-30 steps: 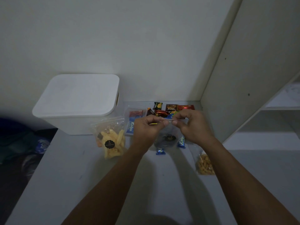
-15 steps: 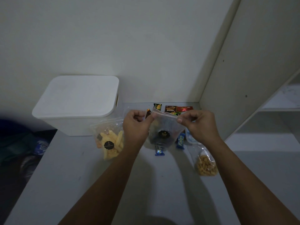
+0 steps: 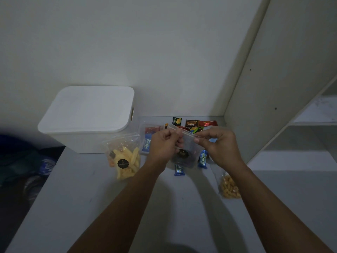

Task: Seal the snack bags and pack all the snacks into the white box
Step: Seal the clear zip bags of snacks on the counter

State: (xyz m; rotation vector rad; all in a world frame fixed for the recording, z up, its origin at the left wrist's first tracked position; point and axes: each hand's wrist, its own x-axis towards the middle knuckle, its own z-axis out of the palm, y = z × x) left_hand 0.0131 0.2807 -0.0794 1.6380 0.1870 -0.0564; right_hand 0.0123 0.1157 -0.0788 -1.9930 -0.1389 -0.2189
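Above the grey table I hold a clear zip bag of dark snacks (image 3: 186, 152). My left hand (image 3: 162, 143) pinches the left end of its top strip and my right hand (image 3: 217, 145) pinches the right end. The white box (image 3: 87, 115) stands at the back left with its lid on. A clear bag of yellow sticks (image 3: 124, 159) with a black sticker lies beside the box. Another clear bag of small orange snacks (image 3: 228, 187) lies at the right. Blue Kalpa wrappers (image 3: 202, 159) and several small sachets (image 3: 191, 123) lie behind my hands.
The grey table (image 3: 91, 207) ends at the left, where dark clutter (image 3: 27, 165) sits below. A white wall runs along the back. At the right stands a white shelf unit (image 3: 291, 125) whose side panel borders the table.
My hands have moved apart along the bag's top strip. The bag, first held low with the hands close together, now hangs spread out between them.
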